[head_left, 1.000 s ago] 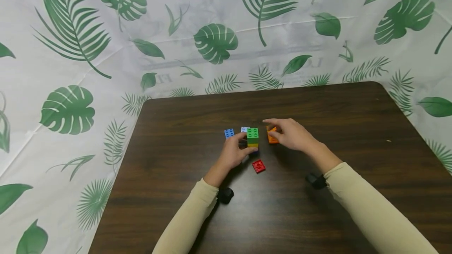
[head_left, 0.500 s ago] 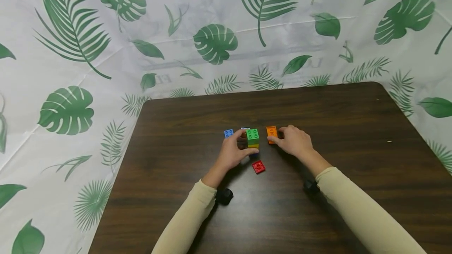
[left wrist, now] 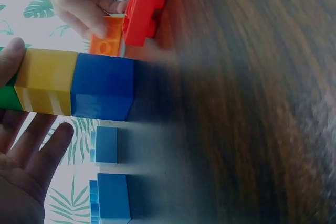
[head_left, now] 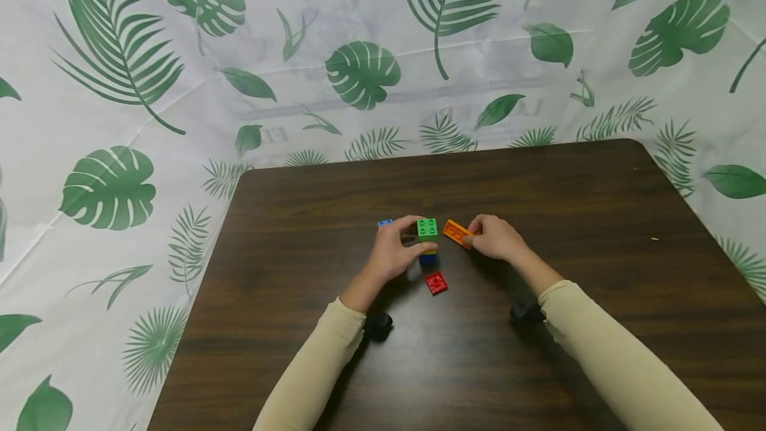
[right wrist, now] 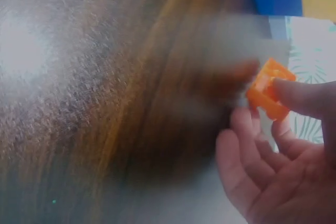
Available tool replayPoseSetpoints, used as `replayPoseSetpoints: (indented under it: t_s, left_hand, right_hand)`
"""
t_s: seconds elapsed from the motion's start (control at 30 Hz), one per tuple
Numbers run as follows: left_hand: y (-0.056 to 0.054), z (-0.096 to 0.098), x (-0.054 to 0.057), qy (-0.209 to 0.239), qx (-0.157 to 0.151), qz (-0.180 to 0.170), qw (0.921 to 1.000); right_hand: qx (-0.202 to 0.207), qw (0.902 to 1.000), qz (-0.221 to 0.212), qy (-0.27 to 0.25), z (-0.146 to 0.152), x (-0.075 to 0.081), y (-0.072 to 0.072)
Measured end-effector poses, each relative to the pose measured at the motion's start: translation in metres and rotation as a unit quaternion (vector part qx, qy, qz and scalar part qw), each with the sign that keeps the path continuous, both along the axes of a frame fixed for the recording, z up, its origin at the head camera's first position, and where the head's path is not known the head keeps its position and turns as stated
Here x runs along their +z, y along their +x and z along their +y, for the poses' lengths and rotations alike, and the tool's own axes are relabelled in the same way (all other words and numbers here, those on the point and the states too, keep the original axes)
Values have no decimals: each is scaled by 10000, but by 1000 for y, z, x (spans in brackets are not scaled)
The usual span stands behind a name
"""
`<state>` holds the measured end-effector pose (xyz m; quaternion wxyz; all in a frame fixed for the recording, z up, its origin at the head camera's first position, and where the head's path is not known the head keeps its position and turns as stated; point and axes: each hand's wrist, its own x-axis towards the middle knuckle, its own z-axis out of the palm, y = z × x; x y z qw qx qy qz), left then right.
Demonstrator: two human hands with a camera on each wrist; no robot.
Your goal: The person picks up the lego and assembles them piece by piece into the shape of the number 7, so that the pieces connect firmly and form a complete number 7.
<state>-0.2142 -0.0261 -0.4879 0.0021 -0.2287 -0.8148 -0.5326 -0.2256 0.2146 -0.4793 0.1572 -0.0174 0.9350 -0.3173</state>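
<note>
A small tower of building blocks stands on the table, with a green block [head_left: 427,228] on top, a yellow block [left wrist: 47,82] in the middle and a dark blue block [left wrist: 102,86] at the bottom. My left hand [head_left: 391,249] grips its upper part between thumb and fingers. To the right of the tower, my right hand [head_left: 497,238] pinches an orange block [head_left: 457,233] by its near end. The orange block is turned at an angle, with its hollow underside showing. A red block [head_left: 436,283] lies studs down in front of the tower.
Two lighter blue blocks stand near the tower, a smaller one [left wrist: 107,144] and a larger one [left wrist: 113,196]; in the head view my left hand hides most of them. The dark wooden table [head_left: 538,185] meets a leaf-print cloth [head_left: 287,118] behind.
My right hand has come down onto the orange block, pinched it and swung its far end to the left. The left thumb has moved higher on the tower.
</note>
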Motion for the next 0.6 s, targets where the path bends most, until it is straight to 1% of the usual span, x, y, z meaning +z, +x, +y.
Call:
replayPoseSetpoints:
  t_s: [0.07,0.1,0.17,0.23,0.33,0.43,0.5,0.6]
  left_hand:
    - [-1,-1,0,10,-49,69,10000]
    - [-1,-1,0,8,-70,99,9999]
    - [-2,-2,0,23,-122,145,9998]
    - [-3,-2,0,36,-151,187,9997]
    - [-5,-2,-1,116,-197,252,9994]
    - [-6,-2,-2,164,-227,297,9992]
    - [-6,-2,-3,184,-239,310,9991]
    - [-5,-3,-3,215,-229,275,9991]
  right_hand:
    - [-150,9979,-191,-594,1,1,-2]
    - [-231,9950,-309,-919,2,2,-3]
    - [-386,9854,-567,-1559,2,6,-3]
    - [-529,9731,-739,-2119,0,11,-4]
    - [-661,9511,-918,-2875,-2,21,-4]
    - [-745,9275,-1087,-3498,-3,30,-5]
    - [-715,9135,-1197,-3821,-4,37,-5]
    - [-511,9012,-1239,-4122,-6,45,-4]
